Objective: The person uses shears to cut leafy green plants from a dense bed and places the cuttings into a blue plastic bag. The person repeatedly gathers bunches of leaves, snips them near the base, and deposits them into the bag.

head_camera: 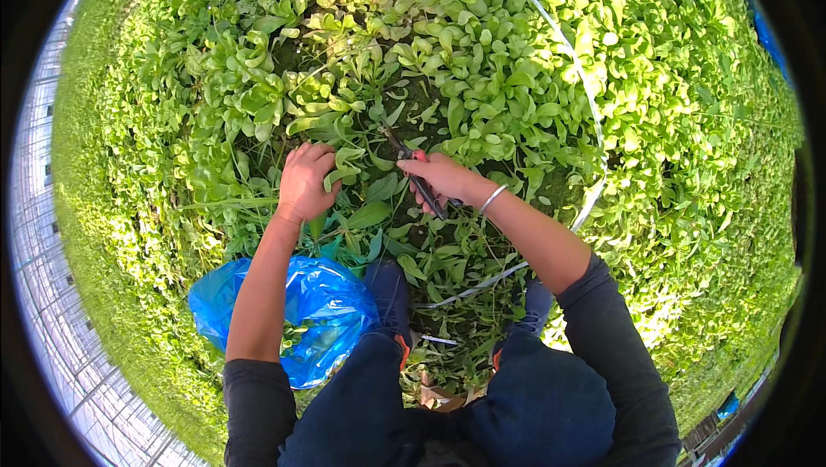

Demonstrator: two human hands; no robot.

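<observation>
My right hand (435, 180) is closed around a pair of pruning shears (423, 186) with dark and red handles, its blades pointing up and left into the leaves. To its left, my left hand (310, 180) has its fingers curled down among the green leafy plants (345, 167); leaves show beside the thumb, and whether it grips them is hidden. Below my left hand, under the forearm, an open blue plastic bag (322, 312) lies beside my shoe, with some green leaves (293, 336) inside.
Dense low leafy plants (497, 67) surround me. A white strap or hose (581, 73) curves down the right side and passes between my shoes (390, 289). Bare soil (419, 105) shows ahead of the shears. More blue plastic (768, 37) lies at the far right rim.
</observation>
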